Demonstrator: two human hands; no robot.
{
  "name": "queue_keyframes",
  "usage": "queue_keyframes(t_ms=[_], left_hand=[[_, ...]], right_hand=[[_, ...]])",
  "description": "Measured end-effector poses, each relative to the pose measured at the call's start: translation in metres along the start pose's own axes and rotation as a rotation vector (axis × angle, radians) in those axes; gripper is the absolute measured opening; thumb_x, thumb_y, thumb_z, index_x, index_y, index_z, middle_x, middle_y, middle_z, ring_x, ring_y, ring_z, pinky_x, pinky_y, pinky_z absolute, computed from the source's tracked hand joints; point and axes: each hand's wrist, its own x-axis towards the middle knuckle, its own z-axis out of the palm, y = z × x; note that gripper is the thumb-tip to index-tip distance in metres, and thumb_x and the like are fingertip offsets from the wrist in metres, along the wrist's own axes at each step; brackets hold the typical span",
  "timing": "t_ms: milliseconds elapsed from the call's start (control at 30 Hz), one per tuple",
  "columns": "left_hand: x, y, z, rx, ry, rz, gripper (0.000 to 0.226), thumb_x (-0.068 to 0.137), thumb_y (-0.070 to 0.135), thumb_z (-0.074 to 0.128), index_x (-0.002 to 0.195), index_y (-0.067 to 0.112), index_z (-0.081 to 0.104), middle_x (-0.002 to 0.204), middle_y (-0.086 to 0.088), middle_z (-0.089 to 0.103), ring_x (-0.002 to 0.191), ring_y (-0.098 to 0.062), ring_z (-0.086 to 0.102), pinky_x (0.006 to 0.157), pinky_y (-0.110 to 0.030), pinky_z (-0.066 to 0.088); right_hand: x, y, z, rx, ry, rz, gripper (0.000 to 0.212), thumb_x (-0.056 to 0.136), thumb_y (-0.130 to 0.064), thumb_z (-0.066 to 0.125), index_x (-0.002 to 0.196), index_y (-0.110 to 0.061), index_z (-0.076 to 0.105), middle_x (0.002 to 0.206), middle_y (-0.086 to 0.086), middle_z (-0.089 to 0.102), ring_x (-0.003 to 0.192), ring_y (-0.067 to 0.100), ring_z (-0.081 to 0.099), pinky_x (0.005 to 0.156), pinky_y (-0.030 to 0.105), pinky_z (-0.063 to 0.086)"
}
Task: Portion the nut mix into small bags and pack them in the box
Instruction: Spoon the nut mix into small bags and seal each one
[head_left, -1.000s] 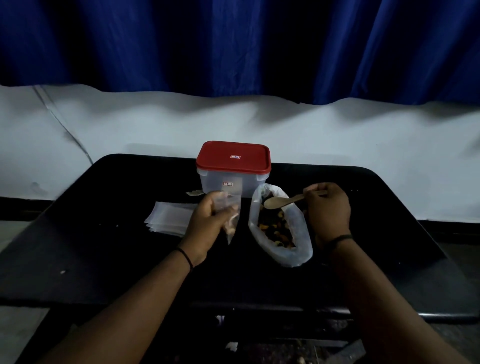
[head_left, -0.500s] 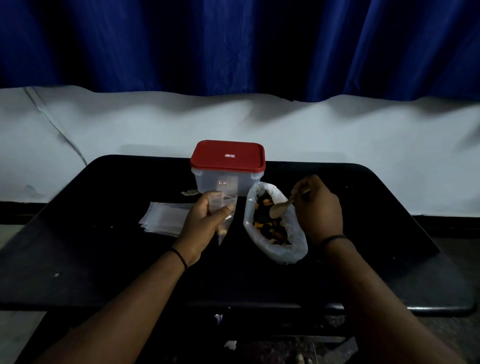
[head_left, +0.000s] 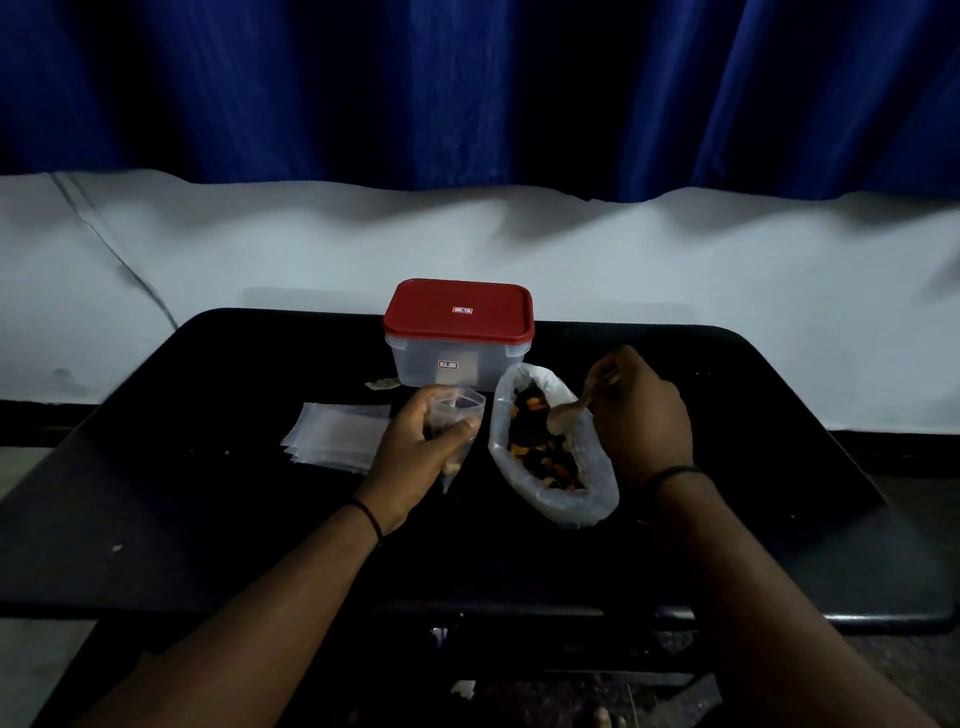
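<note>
The middle of the table is crowded: the lidded box stands at the far edge, the open bag of nut mix lies just in front of it, and a stack of small bags lies to the left. Both hands fill the gaps beside the open bag. Bare surface runs along the near edge and toward both side edges.
</note>
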Motion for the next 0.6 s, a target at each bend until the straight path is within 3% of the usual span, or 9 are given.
queue_keyframes(t_ms=[100, 167, 333, 500, 600], left_hand=[[0.0, 0.0, 0.0, 0.006, -0.002, 0.006, 0.029, 0.09, 0.023, 0.07, 0.116, 0.031, 0.061, 0.109, 0.003, 0.071, 0.101, -0.011, 0.067, 0.083, -0.029, 0.055], [0.0, 0.0, 0.0, 0.012, -0.003, 0.009, 0.032, 0.09, 0.023, 0.07, 0.12, 0.027, 0.061, 0.109, 0.002, 0.071, 0.101, -0.011, 0.067, 0.082, -0.027, 0.054], [-0.001, 0.0, -0.001, -0.003, -0.004, 0.009, 0.035, 0.09, 0.022, 0.069, 0.123, 0.022, 0.06, 0.107, -0.003, 0.071, 0.096, -0.017, 0.069, 0.073, -0.021, 0.055], [-0.001, 0.0, 0.001, -0.031, -0.027, 0.005, 0.035, 0.091, 0.018, 0.068, 0.124, 0.019, 0.059, 0.103, -0.022, 0.068, 0.086, -0.03, 0.064, 0.072, -0.032, 0.053], [-0.001, 0.0, 0.001, -0.027, -0.032, 0.006, 0.035, 0.091, 0.017, 0.068, 0.125, 0.019, 0.058, 0.104, -0.024, 0.068, 0.085, -0.029, 0.063, 0.07, -0.03, 0.053]], right_hand=[[-0.002, -0.002, 0.005, -0.138, -0.062, -0.09, 0.009, 0.093, -0.023, 0.049, 0.098, -0.025, 0.057, 0.086, 0.004, 0.069, 0.076, 0.03, 0.063, 0.064, 0.042, 0.054], [-0.003, -0.002, 0.011, -0.1, -0.104, -0.088, 0.007, 0.093, -0.023, 0.05, 0.095, -0.025, 0.056, 0.085, 0.003, 0.069, 0.076, 0.028, 0.064, 0.064, 0.04, 0.054], [0.001, 0.008, 0.019, 0.171, -0.121, 0.132, 0.013, 0.089, -0.012, 0.055, 0.083, -0.02, 0.063, 0.083, -0.005, 0.068, 0.079, 0.015, 0.063, 0.063, 0.024, 0.044], [0.002, 0.017, 0.026, 0.34, -0.106, 0.289, 0.021, 0.089, -0.009, 0.057, 0.073, -0.02, 0.063, 0.075, -0.004, 0.066, 0.079, 0.017, 0.064, 0.065, 0.024, 0.043], [0.003, 0.016, 0.028, 0.337, -0.112, 0.284, 0.019, 0.089, -0.011, 0.06, 0.073, -0.02, 0.064, 0.075, -0.004, 0.067, 0.077, 0.015, 0.064, 0.068, 0.025, 0.044]])
